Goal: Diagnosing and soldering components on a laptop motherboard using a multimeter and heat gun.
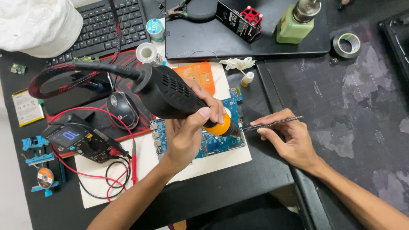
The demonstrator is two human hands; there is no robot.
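Low in the frame, two bare forearms rise from the bottom edge. The left hand [185,134] is clamped around one black plastic hot-air tool with an orange collar [170,91], its nozzle pointing down at the right edge of one blue circuit board [217,142] that lies on a white mat [213,164] at centre frame. The right hand [289,138], right of centre, pinches one pair of slim metal tweezers [272,123] between thumb and fingers, the tips reaching left to just beside the nozzle.

At lower left, one black multimeter with a lit display [74,138] trails red and black leads. Above it sits one black computer mouse [120,110].

Farther up, one orange rectangular pad [200,74] lies above the board. Along the top of the frame are one black keyboard [106,25], one green pump bottle [294,23] and, at upper right, one roll of dark tape [347,44].
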